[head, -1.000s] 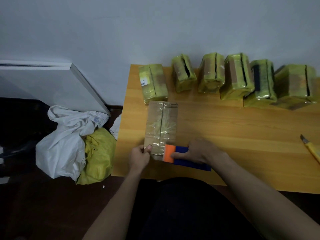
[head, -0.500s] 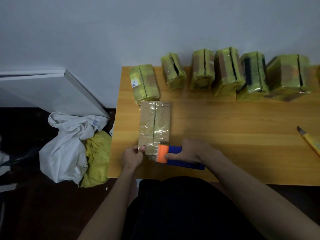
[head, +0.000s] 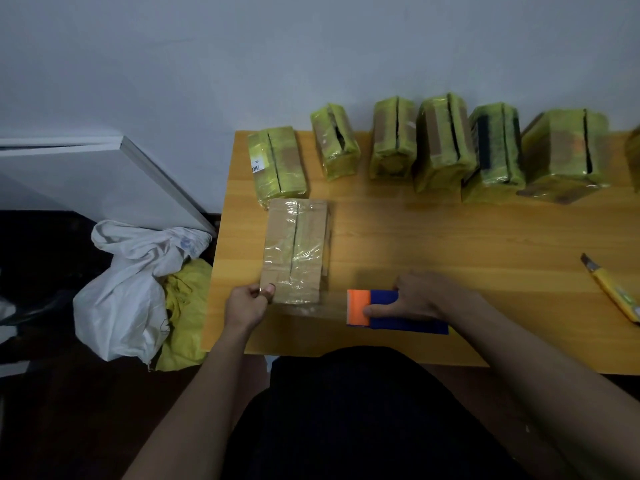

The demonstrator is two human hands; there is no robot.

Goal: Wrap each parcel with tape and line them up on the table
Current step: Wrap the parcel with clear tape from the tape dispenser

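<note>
The left hand (head: 246, 304) pinches the end of a strip of clear tape (head: 311, 308) against the near left corner of a brown cardboard parcel (head: 294, 251), thumb on top. The right hand (head: 415, 297) curls round a blue tape dispenser (head: 398, 311) with an orange front, thumb along its side, a little to the right of the parcel; the clear strip stretches between the two hands along the parcel's near edge. The parcel lies flat near the left front of a wooden table (head: 433, 237), partly covered in clear tape. Behind it, along the wall, stands a row of parcels wrapped in yellow-green tape (head: 443, 147), the leftmost one (head: 277, 162) just beyond the brown parcel. A yellow utility knife (head: 611, 289) lies at the table's right edge, well apart from the hands. On the floor to the left sit a white sack (head: 121, 296) and a yellow bag (head: 185, 317), beside a white board (head: 86, 174) leaning on the wall.
</note>
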